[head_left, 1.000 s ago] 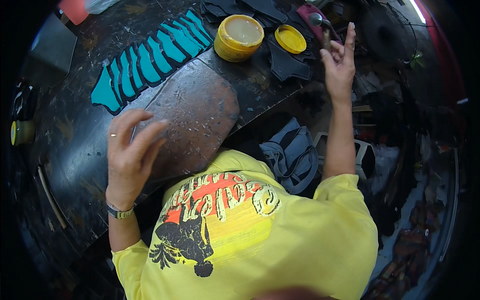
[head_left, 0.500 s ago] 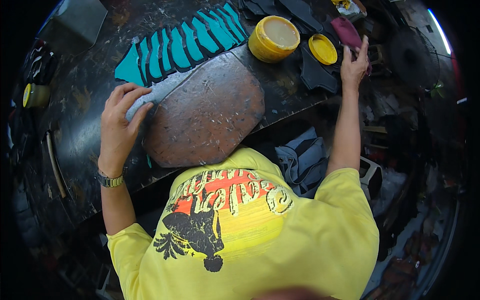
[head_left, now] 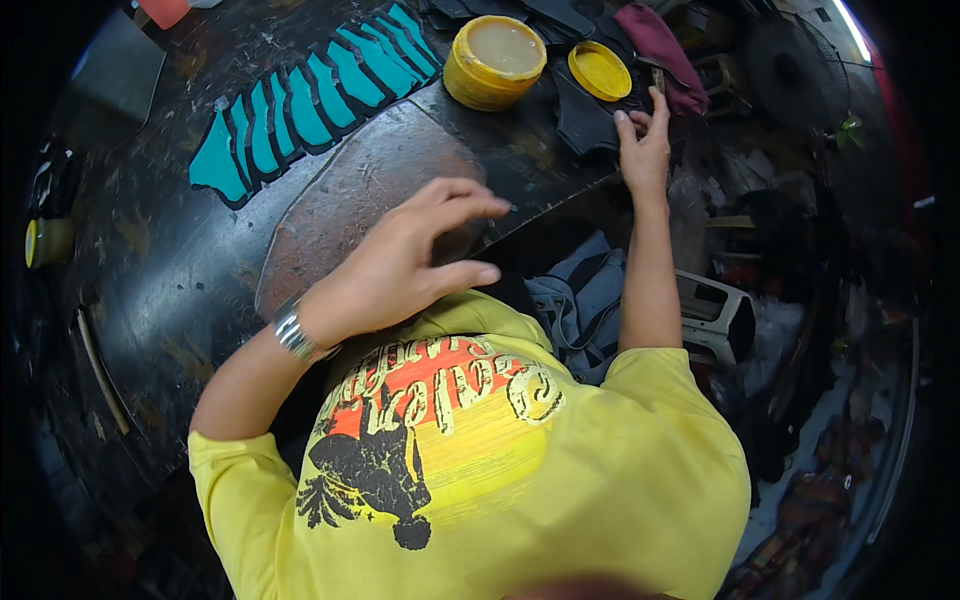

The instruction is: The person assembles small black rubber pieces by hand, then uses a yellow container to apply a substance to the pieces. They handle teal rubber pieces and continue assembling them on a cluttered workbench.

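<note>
My left hand hangs over a brown, scuffed many-sided board at the table's front edge. Its thumb and fingers are apart, with nothing in them. My right hand is at the right, its fingers bent near a maroon cloth. A narrow brown stick-like piece shows at the right fingertips and seems pinched there; the rest of it is hidden. Beyond the board, teal pieces with black borders lie overlapping in a row. A yellow tub of pale, glue-like stuff stands beside them.
A yellow lid lies among black flat pieces at the right. On the left are a small jar and a thin stick-like handle. Right of the table stand a grey bag and a dark fan.
My left hand has moved right from the board's left edge to above it. My right hand has drawn back slightly from the maroon cloth, its fingers more bent. The view has shifted.
</note>
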A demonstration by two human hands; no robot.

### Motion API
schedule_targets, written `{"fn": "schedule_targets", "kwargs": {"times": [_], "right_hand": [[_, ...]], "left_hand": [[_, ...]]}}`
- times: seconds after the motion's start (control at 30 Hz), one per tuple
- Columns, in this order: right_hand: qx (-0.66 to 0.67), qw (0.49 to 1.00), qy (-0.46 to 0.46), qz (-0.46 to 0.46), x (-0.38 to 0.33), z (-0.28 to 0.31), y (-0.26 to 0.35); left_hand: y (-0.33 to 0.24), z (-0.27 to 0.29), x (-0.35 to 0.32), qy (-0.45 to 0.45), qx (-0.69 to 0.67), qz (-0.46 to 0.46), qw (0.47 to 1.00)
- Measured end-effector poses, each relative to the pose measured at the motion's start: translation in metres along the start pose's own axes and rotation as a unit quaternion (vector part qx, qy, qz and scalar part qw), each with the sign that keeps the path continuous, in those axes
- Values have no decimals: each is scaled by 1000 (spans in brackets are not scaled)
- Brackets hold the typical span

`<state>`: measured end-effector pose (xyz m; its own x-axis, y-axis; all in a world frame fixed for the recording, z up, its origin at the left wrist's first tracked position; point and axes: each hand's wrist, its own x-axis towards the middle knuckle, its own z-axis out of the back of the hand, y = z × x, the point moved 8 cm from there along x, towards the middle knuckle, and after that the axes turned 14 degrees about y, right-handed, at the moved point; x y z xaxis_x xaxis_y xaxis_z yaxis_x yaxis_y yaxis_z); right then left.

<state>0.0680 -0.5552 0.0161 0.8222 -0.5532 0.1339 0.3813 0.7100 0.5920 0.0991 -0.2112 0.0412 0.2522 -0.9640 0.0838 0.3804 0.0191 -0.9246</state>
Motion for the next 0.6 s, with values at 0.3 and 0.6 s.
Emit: {"fn": "schedule_targets", "kwargs": {"times": [0.3,0.6], "right_hand": [[24,998,-4,55,-4,1,8],[17,999,26,21,2,4,12]], "left_hand": [[81,-28,121,-29,-454,142,879],[92,-33,173,-92,-454,149,874]]}}
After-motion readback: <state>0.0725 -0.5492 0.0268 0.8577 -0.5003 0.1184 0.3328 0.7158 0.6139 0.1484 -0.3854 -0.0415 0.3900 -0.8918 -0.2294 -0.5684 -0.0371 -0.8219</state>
